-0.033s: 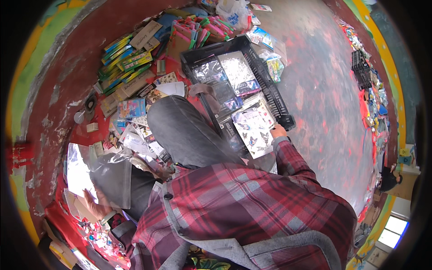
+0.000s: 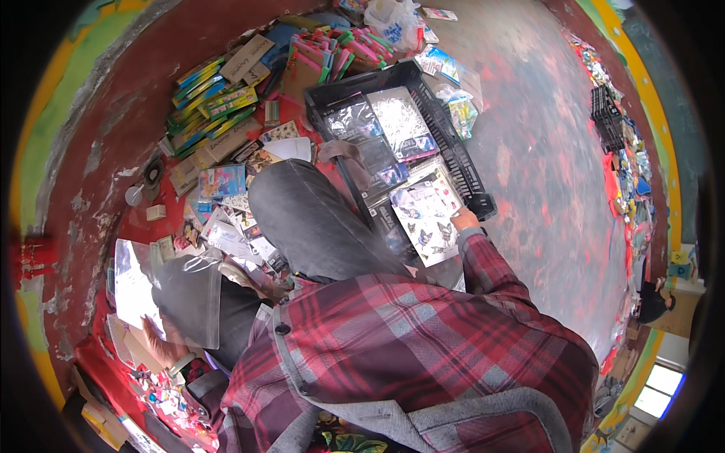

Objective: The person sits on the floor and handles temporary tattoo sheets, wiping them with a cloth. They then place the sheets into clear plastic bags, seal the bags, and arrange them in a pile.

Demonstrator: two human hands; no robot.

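Note:
At the lower left my left hand [image 2: 162,343] holds a large clear plastic sleeve [image 2: 198,306] by its lower part. Its fingers show partly through the glossy film, which is bright with glare. My right hand [image 2: 465,219] is closed on the right edge of a white sheet printed with butterflies [image 2: 428,225]. That sheet lies tilted over the near end of a black plastic crate [image 2: 474,175]. Inside the crate are dark flat packs [image 2: 353,119] and a silvery-white pack [image 2: 400,121]. A greyish-pink cloth [image 2: 346,160] hangs on the crate's left rim.
My bent knee [image 2: 302,204] is beside the crate's left side. Yellow-green packs [image 2: 219,102], pink and green items [image 2: 332,57] and loose cards [image 2: 226,235] pile up along the dark red wall. A white plastic bag [image 2: 393,21] sits beyond the crate. Another black crate [image 2: 606,117] stands far right.

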